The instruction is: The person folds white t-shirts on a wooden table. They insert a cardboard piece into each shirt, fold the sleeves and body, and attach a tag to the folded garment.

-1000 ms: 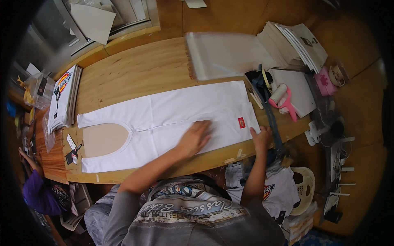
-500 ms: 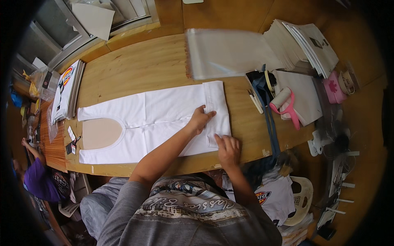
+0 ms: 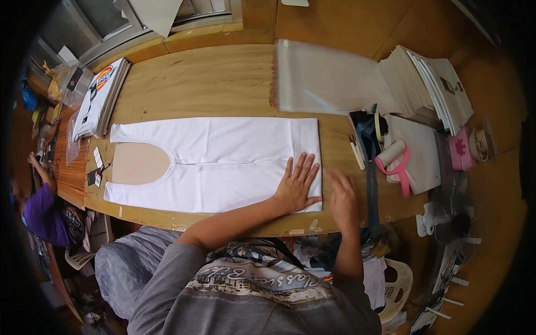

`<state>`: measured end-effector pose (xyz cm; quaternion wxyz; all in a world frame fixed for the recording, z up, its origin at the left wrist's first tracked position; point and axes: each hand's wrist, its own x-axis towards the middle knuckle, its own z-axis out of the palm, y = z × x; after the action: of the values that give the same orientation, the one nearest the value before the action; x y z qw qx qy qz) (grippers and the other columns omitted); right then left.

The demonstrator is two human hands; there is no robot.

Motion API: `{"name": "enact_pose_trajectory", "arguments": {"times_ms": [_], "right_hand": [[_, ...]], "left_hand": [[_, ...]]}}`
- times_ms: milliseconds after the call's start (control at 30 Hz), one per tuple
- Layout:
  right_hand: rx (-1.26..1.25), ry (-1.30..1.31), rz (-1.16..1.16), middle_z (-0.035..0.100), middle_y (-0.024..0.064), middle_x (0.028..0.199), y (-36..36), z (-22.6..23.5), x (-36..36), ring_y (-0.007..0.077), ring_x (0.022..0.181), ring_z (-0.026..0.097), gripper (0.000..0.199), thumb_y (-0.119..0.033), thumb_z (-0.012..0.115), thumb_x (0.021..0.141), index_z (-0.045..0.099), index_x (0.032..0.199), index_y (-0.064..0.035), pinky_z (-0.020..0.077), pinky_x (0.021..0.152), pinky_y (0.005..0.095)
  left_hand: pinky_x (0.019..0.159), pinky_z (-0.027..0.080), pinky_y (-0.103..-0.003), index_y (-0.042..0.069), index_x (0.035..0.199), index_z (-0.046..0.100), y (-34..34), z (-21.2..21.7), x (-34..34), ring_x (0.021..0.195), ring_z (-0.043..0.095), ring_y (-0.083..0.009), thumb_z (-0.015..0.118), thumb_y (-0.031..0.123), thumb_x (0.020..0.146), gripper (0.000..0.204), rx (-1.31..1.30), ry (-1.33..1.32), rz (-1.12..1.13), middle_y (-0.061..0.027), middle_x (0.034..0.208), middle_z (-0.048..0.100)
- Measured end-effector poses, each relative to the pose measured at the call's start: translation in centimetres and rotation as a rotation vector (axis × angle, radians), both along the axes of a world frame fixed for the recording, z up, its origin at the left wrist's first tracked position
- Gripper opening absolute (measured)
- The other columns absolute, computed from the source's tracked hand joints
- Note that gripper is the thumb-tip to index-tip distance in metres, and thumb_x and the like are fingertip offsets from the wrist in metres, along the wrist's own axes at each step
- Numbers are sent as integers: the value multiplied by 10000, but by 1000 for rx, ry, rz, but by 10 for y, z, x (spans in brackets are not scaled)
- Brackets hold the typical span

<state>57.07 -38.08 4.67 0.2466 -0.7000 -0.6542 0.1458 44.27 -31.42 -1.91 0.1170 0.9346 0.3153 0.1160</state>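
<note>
A white shirt (image 3: pixel 234 139) lies folded lengthwise on the wooden table, its neck opening to the left and its folded end to the right. A flat beige panel (image 3: pixel 139 163) shows inside the neck opening. My left hand (image 3: pixel 298 184) presses flat on the shirt near the right end, fingers spread. Just off that end, over the table, is my right hand (image 3: pixel 343 198), blurred by motion, its fingers loosely extended and nothing visible in them. Black and white tags (image 3: pixel 96 170) lie beside the neck opening.
Folded white shirts (image 3: pixel 103 100) are stacked at the left. Clear plastic bags (image 3: pixel 329 78) lie at the far right, beside more stacked packs (image 3: pixel 444 89). Nearer are a pink-handled lint roller (image 3: pixel 399 164), blue straps (image 3: pixel 369 167) and a pink box (image 3: pixel 461 148). Another person's purple sleeve (image 3: pixel 42 209) shows at left.
The hem-end flap my hands held is now laid flat. My left hand has gone from gripping fabric to lying spread on it; my right hand has come off the shirt, rightward.
</note>
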Motion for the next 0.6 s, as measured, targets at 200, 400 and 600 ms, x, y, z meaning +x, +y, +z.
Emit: {"name": "enact_pose_trajectory", "arguments": {"times_ms": [200, 400, 600], "right_hand": [[19, -195, 329, 344, 64, 1295, 122, -56, 16, 225, 1209, 288, 395, -259, 419, 849, 407, 1212, -107, 194, 995, 409], [251, -368, 143, 381, 69, 1253, 154, -77, 14, 231, 1162, 340, 350, -194, 474, 802, 467, 1143, -115, 245, 962, 404], [257, 74, 182, 563, 133, 992, 142, -74, 34, 270, 971, 513, 343, 113, 411, 666, 619, 887, -45, 390, 858, 320]], "left_hand": [[991, 113, -507, -44, 1246, 297, -7, 1, 6, 1240, 141, -393, 368, 538, 781, 748, 52, 111, -15, -247, 1314, 218], [805, 412, -460, -70, 1179, 373, -67, -1, 3, 1047, 398, -423, 467, 322, 772, 573, 342, 354, -98, -309, 1191, 340], [560, 467, -386, 19, 1020, 520, -66, 13, 24, 785, 491, -343, 492, 195, 693, 373, 218, 424, -115, -222, 899, 487]]}}
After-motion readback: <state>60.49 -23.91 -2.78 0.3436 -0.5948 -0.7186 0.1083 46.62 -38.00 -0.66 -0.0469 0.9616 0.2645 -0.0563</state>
